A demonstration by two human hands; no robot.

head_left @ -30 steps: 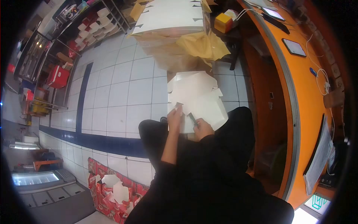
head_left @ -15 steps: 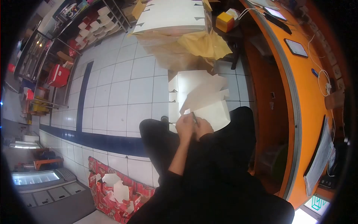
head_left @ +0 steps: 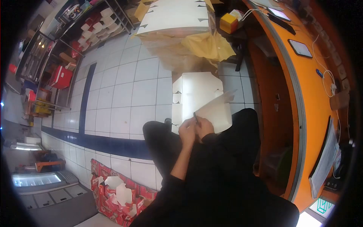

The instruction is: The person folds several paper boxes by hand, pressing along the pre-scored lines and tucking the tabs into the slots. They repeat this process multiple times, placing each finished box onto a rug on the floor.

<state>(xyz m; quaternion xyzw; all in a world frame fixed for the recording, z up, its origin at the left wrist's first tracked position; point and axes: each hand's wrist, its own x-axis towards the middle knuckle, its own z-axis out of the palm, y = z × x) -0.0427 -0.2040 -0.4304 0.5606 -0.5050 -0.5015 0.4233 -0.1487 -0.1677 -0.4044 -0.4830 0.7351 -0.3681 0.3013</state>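
Down at the far left of my view, a red printed carton (head_left: 113, 193) sits on the tiled floor (head_left: 124, 98) with folded white pieces poking out of it, well apart from the work. Moving right to my lap, my left hand (head_left: 186, 132) and my right hand (head_left: 204, 126) sit pressed close together, both pinching the near edge of a flat white cardboard box blank (head_left: 211, 109); a thin dark strip (head_left: 195, 117), too small for me to identify, stands up between my fingertips. That blank tilts up off a stack of flat blanks (head_left: 196, 85) lying on the floor just beyond my knees. I judge I am mid-fold, working a flap or tab at the corner I hold. My next move calls for keeping the pinch firm while creasing along the scored line, so the panel doesn't spring back. Further right, the orange counter (head_left: 302, 90) curves past with phones and cables on it.
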